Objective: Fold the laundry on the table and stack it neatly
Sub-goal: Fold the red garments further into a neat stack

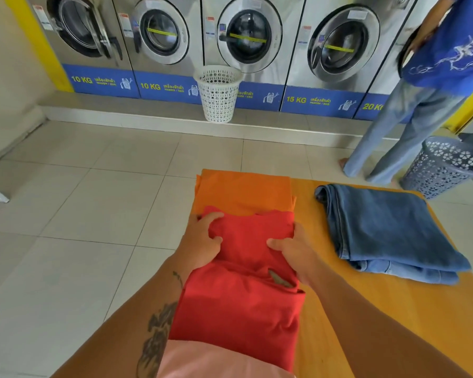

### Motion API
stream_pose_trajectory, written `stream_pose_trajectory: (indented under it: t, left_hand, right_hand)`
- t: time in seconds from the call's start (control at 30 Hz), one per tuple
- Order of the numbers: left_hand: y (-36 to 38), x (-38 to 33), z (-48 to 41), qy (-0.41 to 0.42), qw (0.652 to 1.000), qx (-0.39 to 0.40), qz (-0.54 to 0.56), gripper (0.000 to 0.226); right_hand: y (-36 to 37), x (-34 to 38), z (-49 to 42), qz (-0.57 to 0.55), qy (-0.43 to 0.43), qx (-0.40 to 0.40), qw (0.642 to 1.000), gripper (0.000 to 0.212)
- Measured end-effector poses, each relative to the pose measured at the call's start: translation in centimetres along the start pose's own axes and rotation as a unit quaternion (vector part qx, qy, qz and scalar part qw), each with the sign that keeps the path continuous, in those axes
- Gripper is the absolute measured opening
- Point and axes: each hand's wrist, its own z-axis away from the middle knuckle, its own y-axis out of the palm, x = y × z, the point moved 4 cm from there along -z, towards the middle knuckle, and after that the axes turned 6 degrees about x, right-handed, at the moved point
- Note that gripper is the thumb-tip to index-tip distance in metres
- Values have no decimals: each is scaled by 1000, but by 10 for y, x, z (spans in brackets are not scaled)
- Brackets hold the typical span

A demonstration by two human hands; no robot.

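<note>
A red garment (pixel 238 290) lay on the yellow bench (pixel 393 309), near its left edge, and both hands were on its far end. The left hand (pixel 205 238) held the left corner of the cloth, with the grip closed on a fold of it, and the right hand (pixel 292 249) held the right corner in the same way, the thumb lying on top of the fabric. The far end of the red garment touched a folded orange cloth (pixel 243 190), which lay flat at the far left corner of the bench. To the right, apart from these two, folded blue jeans (pixel 388 230) rested on the bench. A pink cloth (pixel 216 361) showed at the near edge, partly under the red one. On the tiled floor stood a white basket (pixel 218 94) (in front of the washing machines (pixel 161 34)) and a grey basket (pixel 445 167) beside another person (pixel 421 85) in a blue shirt.
</note>
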Motion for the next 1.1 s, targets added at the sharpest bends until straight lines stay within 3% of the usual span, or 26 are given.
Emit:
stream_pose_trajectory:
  t: [0.13,0.4,0.6,0.7,0.77,1.0,1.1]
  left_hand:
    - [-6,-4,4,18,998,-25,49,47]
    - [-60,-55,-23,111,987,-98,55,45]
    - [-70,-72,-96,107,989,-101,-5,43]
    - [-45,-42,-116,55,992,-38,-109,47]
    - [-33,-24,-119,47,987,-40,-145,47]
    - [-40,-7,-78,80,981,-146,-100,44]
    - [-31,15,-31,63,985,-142,-79,44]
  right_hand:
    - [0,13,5,95,-72,-10,993,84]
    - [-20,78,-11,61,-147,-26,987,61]
    - [-18,114,-68,85,-135,-52,986,75]
    - [-17,96,-81,145,-93,-52,984,67]
    - [-18,78,-82,154,-79,-58,983,62]
    - [-33,46,-63,127,-71,-97,985,60]
    - [-43,24,-37,133,-33,-75,988,59]
